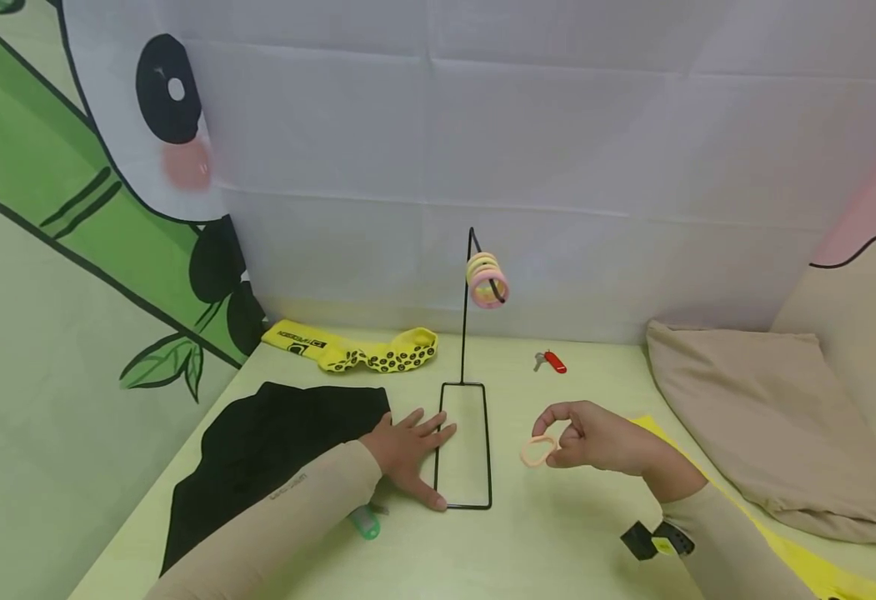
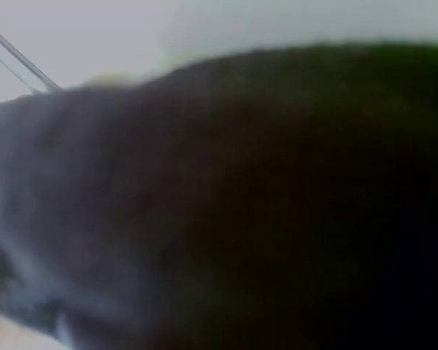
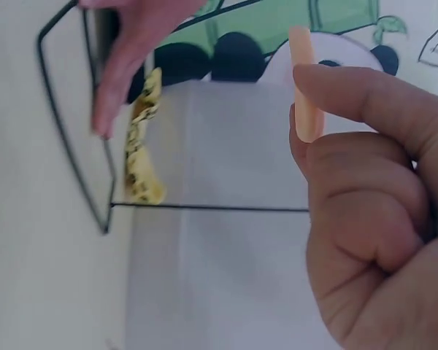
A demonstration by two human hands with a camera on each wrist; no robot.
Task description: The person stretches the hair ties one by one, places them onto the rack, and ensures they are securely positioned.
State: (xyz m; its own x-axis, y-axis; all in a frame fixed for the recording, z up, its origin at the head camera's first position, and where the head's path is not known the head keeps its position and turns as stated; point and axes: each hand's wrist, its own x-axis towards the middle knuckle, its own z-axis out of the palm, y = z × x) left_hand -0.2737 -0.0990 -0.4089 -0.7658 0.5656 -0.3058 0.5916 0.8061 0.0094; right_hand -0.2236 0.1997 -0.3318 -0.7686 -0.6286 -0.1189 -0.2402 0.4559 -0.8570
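Note:
In the head view, a black wire stand (image 1: pixel 464 350) rises from a rectangular wire base. My left hand (image 1: pixel 411 454) rests on the left side of that base, fingers spread and straight. Several pink and yellow rings (image 1: pixel 477 268) hang together on the stand's sloping top arm. To the right of the base, my right hand (image 1: pixel 603 442) pinches a peach-coloured ring (image 1: pixel 536 464) between thumb and fingers, apart from the stand. The right wrist view shows this ring (image 3: pixel 304 95) edge-on at the fingertips. A dark blur fills most of the left wrist view, hiding the left hand's detail.
Black cloth (image 1: pixel 280 450) lies beneath the left forearm, near a green key tag (image 1: pixel 366 522). Behind is a yellow patterned sock (image 1: pixel 377 353). A key with a red tag (image 1: pixel 555 362) lies right of the stand. Folded beige fabric (image 1: pixel 753 400) partly covers yellow material (image 1: pixel 805 562).

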